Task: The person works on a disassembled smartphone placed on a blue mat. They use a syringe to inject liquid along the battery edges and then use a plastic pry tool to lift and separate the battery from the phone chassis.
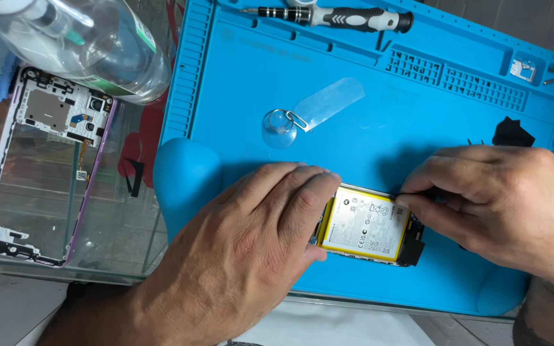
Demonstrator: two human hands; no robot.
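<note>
Left hand [258, 237]: lies flat, fingers together, pressing on the left end of the opened phone [367, 227]; it covers that end.
Right hand [501, 208]: fingertips pinched together at the top right edge of the yellow-rimmed battery [365, 222]; whether they grip a tab or only the edge is hard to tell.
Phone: lies face down on the blue work mat [238, 96], near its front edge, battery exposed.
Mat: on the glass table [117, 237].
Suction cup [279, 128]: clear, with a ring and a clear pull tab, beyond the hands.
Screwdriver [335, 17]: in the mat's far tray.
Phone back frame [43, 166]: on the table, left of the mat.
Clear bottle [91, 45]: above the frame.
</note>
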